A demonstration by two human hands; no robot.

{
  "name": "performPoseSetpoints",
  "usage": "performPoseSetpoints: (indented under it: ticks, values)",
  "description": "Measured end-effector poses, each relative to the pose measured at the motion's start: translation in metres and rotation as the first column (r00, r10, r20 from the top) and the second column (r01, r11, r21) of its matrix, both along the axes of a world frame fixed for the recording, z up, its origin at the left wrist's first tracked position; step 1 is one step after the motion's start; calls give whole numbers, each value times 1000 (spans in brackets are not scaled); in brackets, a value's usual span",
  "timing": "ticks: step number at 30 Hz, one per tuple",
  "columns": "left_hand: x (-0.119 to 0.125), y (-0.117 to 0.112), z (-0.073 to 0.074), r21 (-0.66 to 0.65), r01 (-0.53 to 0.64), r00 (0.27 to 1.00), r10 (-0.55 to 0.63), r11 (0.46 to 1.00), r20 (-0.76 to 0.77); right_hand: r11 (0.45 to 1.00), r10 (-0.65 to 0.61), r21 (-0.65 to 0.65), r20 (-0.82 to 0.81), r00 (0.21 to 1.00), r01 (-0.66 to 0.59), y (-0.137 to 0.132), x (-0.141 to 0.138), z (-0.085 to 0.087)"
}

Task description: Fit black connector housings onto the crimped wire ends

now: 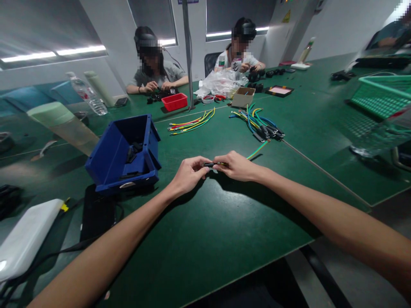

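Note:
My left hand [190,173] pinches a small black sleeve [209,164] above the green table. Fingers closed, my right hand [236,167] grips a yellow-green wire [257,150] against the sleeve's right end; the wire's tail runs out behind that hand. How far the wire sits in the sleeve is hidden by the fingers. Beyond my right hand lies a bundle of coloured wires [257,122] with black pieces on their near ends. Several loose wires with ring terminals [192,123] lie farther back. Left of my hands, a blue bin [122,141] holds black pieces [133,153].
A red tray [175,102], a cardboard box [243,97] and a plastic bag [221,83] stand behind the wires, near a metal post [188,55]. A green basket [382,98] is at right, a white power bank [30,235] at left. Two people work across the table.

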State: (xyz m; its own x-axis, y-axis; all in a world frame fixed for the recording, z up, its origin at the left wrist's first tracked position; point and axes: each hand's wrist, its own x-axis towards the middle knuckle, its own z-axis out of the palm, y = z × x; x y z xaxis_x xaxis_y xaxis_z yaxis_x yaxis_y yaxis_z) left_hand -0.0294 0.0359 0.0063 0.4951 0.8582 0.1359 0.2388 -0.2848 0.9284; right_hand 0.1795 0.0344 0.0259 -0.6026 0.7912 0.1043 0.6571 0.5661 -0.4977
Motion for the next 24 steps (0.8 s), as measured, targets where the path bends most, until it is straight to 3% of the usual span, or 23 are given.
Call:
performPoseSetpoints:
  ticks: [11, 20, 24]
  values:
    - [1, -2, -1, 0, 27, 999, -27, 1000, 29, 999, 34, 25, -7, 999, -34, -2, -3, -3]
    - [4, -7, 7, 214, -14, 986, 49, 977, -157, 998, 42, 49, 32, 999, -43, -2, -7, -6]
    - [4, -7, 7, 223, -37, 988, 68, 974, -135, 997, 16, 70, 0, 1000, -16, 1, -5, -9]
